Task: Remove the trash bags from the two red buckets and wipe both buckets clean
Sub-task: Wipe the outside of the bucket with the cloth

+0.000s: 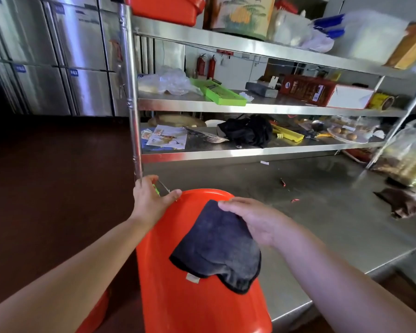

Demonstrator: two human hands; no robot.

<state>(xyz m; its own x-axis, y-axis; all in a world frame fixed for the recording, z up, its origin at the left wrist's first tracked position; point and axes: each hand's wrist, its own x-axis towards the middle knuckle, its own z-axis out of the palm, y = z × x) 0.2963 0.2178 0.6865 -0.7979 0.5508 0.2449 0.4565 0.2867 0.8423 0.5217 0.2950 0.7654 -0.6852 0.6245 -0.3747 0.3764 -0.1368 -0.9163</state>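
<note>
Red bucket (pixel 190 284): lies tipped on its side at the near left corner of the steel surface (pixel 322 212), its smooth outer wall facing up, its far end toward the shelves.
Dark cloth (pixel 216 248): a black-edged, grey-black rag spread over the upper wall of the bucket, a small pale tag at its lower left edge.
Right hand (pixel 252 219): lies flat on the upper right part of the cloth, fingers fairly straight and pointing left, pressing the rag against the bucket.
Left hand (pixel 151 195): grips the far left end of the bucket, thumb on the red wall, fingers wrapped over the edge beside the thin wire handle (pixel 163 186).
Second red bucket (pixel 94 316): only a sliver shows low down, left of the first, under the left forearm.
Brown rag (pixel 404 203): crumpled on the surface, well to the right.
Shelves (pixel 250 106): steel tiers behind the surface, crowded with boxes, bags and papers.
Steel cabinets (pixel 58 56): upper left.
</note>
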